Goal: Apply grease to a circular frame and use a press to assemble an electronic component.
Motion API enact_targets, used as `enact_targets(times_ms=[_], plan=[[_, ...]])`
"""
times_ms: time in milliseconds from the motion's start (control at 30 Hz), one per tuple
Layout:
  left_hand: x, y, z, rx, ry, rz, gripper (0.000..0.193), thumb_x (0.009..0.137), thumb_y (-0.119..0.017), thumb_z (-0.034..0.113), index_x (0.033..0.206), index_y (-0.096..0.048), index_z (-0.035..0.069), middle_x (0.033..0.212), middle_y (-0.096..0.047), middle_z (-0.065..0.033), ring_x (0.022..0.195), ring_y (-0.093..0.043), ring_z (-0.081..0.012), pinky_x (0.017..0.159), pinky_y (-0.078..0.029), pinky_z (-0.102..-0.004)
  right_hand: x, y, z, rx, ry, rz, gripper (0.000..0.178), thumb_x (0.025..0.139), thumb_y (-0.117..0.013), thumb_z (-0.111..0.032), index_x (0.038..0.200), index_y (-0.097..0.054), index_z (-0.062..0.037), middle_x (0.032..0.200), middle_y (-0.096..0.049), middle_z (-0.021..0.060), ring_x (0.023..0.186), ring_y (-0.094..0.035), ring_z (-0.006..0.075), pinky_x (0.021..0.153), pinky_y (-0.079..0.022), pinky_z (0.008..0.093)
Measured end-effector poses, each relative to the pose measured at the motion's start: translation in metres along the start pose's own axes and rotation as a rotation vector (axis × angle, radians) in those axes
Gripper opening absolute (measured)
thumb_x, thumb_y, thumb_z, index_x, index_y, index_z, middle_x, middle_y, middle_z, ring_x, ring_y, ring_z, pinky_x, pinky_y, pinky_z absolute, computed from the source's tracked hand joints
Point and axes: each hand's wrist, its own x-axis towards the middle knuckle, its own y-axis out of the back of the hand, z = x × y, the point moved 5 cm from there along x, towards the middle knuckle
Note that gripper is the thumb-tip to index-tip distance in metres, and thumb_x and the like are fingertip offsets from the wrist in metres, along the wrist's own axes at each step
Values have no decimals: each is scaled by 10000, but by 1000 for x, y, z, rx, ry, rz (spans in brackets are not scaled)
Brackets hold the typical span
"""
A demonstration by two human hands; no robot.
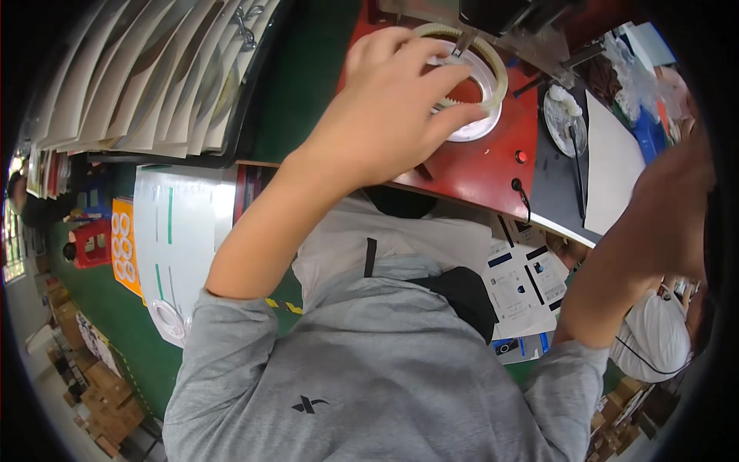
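Note:
My left hand [392,104] reaches over a pale toothed ring [496,58] on a red machine bed [469,181]. Its fingers are spread and slightly bent, with the thumb stretched across the near side of a shiny white round piece [473,132] inside the ring. Whether the fingertips press on that piece I cannot make out. A thin metal tip [464,40] of the machine comes down over the ring. At the far right my right hand [685,196] is raised close to the view's edge, dark and blurred. Its fingers cannot be made out, nor anything they might hold.
A dark rack of upright cards [165,85] stands at the left. A red button [520,156] sits on the bed's right part. Beyond it lies a clear dish [566,127] with white wadding and a thin black tool. Printed sheets [516,285] hang below the bench edge.

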Motion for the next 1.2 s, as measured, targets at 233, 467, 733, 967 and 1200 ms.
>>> enact_targets(times_ms=[233, 467, 733, 967, 1200], plan=[[-67, -19, -70, -539, 502, 208, 233, 978, -713, 151, 1171, -707, 21, 1152, -690, -127, 1076, -648, -277, 963, -508, -374, -50, -82, -92, -753, -291, -496, 356, 1035, -629, -143, 1369, -626, -19, 1400, -617, 167, 1331, -546, 358, 1134, -397, 454], [-98, -48, -85, -750, 694, 240, 261, 1022, -673, 153, 1217, -664, -20, 1155, -688, -121, 1069, -668, -215, 975, -508, -328, -81, -89, -79, -920, -375, -751, 567, 993, -661, -266, 1501, -548, -41, 1613, -466, 101, 1531, -328, 395, 1241, -211, 532], [-99, -47, -84, -727, 696, 221, 242, 1030, -664, 151, 1206, -670, -15, 1133, -693, -112, 1052, -666, -198, 963, -509, -319, -82, -84, -80, -923, -362, -850, 657, 955, -704, -317, 1506, -525, -7, 1629, -451, 106, 1544, -322, 390, 1247, -206, 548], [-86, -23, -84, -799, 631, 341, 146, 1021, -667, 27, 1150, -680, -38, 1147, -692, -88, 1017, -679, -150, 926, -527, -261, -51, -86, -84, -748, -274, -570, 428, 965, -719, -152, 1359, -635, -7, 1449, -581, 181, 1364, -521, 401, 1142, -393, 481], [-17, 9, -20, -390, 45, 127, 126, 909, -739, 13, 1030, -772, 11, 1063, -718, -112, 991, -670, -259, 888, -518, -341, -28, -125, -70, -521, -154, -447, 318, 938, -714, -91, 1253, -700, -48, 1326, -667, 125, 1292, -586, 348, 1101, -436, 453]])
